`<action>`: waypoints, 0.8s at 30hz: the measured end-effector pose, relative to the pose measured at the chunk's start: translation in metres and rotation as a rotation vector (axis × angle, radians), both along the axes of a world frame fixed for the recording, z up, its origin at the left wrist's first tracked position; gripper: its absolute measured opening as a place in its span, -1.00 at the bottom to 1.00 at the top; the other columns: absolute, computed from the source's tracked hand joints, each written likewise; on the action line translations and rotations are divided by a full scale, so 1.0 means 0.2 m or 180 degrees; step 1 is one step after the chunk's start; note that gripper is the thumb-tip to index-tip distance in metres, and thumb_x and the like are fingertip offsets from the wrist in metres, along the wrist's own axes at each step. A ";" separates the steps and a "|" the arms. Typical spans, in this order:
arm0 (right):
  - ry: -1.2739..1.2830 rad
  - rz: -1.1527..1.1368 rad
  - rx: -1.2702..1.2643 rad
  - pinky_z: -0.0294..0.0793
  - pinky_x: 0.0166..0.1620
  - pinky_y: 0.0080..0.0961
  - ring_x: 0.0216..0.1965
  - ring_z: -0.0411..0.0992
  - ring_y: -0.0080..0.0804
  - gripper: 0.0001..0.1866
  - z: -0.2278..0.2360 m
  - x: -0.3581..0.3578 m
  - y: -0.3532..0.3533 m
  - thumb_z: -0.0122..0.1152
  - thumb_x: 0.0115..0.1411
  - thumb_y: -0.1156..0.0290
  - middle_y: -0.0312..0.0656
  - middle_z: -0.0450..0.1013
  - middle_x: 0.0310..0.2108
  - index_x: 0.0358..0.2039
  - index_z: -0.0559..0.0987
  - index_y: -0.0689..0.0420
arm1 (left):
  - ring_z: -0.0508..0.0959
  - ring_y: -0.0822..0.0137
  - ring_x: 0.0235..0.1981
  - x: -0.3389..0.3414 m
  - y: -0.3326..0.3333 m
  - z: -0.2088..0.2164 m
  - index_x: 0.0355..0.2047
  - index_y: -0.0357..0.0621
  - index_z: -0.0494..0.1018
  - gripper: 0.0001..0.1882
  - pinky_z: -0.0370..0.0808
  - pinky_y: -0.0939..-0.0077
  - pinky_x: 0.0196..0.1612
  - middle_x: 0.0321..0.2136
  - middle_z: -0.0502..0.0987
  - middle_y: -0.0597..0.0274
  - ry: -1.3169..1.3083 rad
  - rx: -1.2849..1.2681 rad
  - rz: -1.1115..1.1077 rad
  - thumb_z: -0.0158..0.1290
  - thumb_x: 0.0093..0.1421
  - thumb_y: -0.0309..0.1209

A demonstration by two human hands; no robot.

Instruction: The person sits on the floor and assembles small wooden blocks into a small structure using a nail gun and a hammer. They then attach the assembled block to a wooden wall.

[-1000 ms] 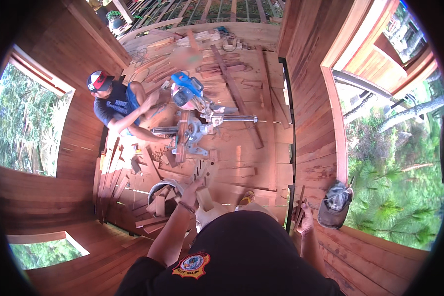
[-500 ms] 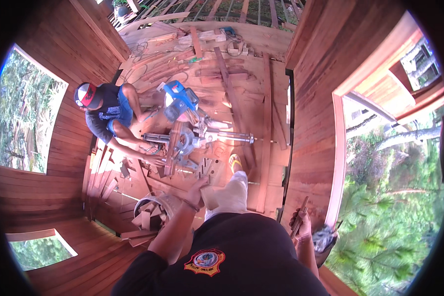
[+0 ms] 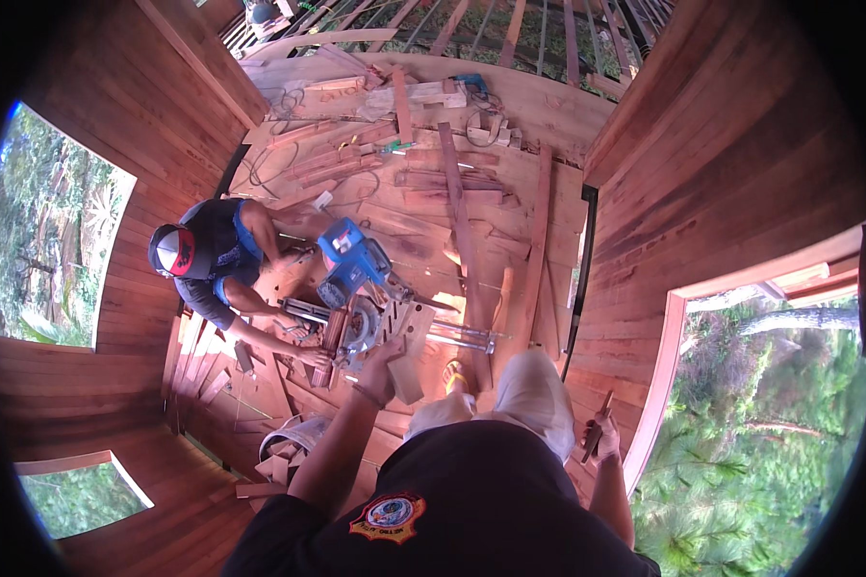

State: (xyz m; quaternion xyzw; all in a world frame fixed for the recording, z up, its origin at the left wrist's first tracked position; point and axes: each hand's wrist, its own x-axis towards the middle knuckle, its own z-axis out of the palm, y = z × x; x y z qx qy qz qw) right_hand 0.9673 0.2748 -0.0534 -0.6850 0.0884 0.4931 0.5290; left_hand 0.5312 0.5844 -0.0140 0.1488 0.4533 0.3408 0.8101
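Observation:
My left hand (image 3: 379, 373) is closed on a flat, light wooden board with dark slots (image 3: 404, 325). The board hangs in front of the blue miter saw (image 3: 352, 258) and hides part of its base. Low on the right, my right hand (image 3: 601, 440) grips a narrow brown wooden strip (image 3: 597, 423) beside my leg. Across the saw a person in a cap (image 3: 207, 245) squats, one hand on reddish wood pieces (image 3: 333, 337) at the saw table.
A bucket of wood offcuts (image 3: 298, 435) stands left of my arm. Long planks (image 3: 539, 240) and scattered boards lie over the floor. A power tool (image 3: 470, 85) sits farther off, before open joists (image 3: 515, 34). Plank walls (image 3: 683, 183) with window openings rise on both sides.
I have stepped forward, and a second leg of mine now shows. My left hand with the slotted board has come nearer the saw. The other person leans lower.

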 end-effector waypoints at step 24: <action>-0.0195 0.1081 0.0290 0.48 -0.54 -0.50 -0.56 0.44 -0.53 -0.60 0.00 1.46 2.41 0.29 0.20 0.22 -0.35 0.40 -0.54 0.02 0.42 -0.02 | 0.51 0.40 -0.48 1.45 2.07 0.24 -0.17 -0.07 0.52 -0.71 0.46 0.47 -0.42 -0.49 0.47 0.35 0.0030 -0.0325 0.0550 0.06 0.31 -0.13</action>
